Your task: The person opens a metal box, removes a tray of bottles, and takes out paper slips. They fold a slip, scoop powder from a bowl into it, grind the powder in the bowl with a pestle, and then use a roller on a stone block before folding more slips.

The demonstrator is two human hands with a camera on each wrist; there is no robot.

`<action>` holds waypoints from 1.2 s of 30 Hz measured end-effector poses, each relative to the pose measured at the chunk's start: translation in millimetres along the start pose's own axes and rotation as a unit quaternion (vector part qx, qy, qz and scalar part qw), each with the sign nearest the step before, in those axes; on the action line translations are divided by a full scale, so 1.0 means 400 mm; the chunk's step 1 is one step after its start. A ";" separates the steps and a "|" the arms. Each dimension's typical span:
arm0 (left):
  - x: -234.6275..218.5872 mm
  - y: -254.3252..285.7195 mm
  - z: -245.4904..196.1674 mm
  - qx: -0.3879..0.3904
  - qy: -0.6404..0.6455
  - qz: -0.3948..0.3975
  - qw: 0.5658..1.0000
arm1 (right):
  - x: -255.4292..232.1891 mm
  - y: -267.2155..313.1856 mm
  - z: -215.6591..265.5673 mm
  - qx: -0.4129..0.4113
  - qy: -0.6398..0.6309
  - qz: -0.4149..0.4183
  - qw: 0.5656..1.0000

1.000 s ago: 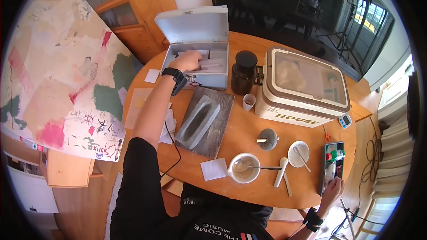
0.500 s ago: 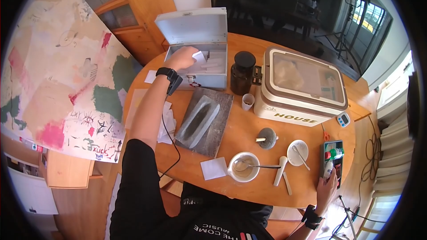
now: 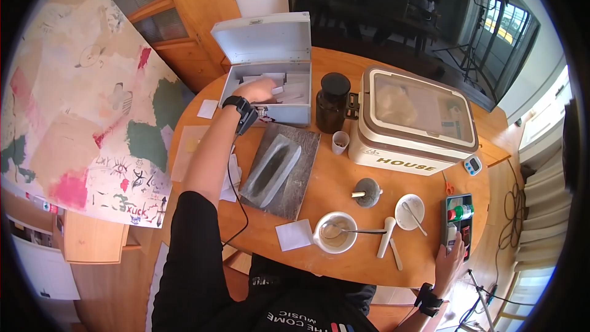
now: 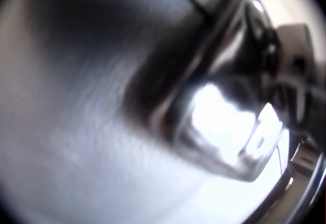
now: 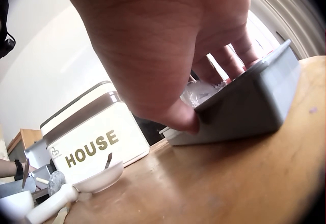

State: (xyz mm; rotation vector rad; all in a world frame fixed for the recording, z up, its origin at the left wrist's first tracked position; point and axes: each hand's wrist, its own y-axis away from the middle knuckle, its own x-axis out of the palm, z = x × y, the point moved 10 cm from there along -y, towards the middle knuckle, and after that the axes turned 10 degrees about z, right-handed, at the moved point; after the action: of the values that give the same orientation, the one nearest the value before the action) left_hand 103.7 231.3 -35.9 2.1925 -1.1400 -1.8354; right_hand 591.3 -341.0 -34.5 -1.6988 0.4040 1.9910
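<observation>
Here, the person's left hand (image 3: 255, 90) reaches over the front edge of a grey metal box (image 3: 292, 115) at the table's (image 3: 264, 227) far left edge, its lid raised. White flat pieces (image 3: 294, 94) lie inside, one touching or just beside the fingertips; whether the fingers grasp it I cannot tell. The left wrist view is mostly blur.

The right hand (image 3: 450, 264) is at the near end of a dark grey tray (image 5: 239, 112) along the table's right edge. Its thumb rests against the tray's wall while the bent fingers reach over the rim; their tips are hidden, so I cannot tell whether they grasp anything. A green-and-red bottle (image 3: 460, 212) lies in the tray.

Near the table's front edge stands a white mortar (image 3: 335, 243) with a spoon (image 3: 364, 231), a white pestle (image 3: 386, 237) lying just beside.
</observation>
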 end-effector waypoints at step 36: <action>-0.152 0.159 0.012 0.084 0.235 -0.277 0.928 | 0.007 0.016 0.001 0.013 0.017 0.020 1.000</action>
State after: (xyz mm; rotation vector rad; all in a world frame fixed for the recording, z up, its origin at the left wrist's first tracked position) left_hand 67.3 221.5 43.8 3.0602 -0.6395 -1.2281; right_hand 587.2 -345.7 -37.7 -1.7247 0.4769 1.9786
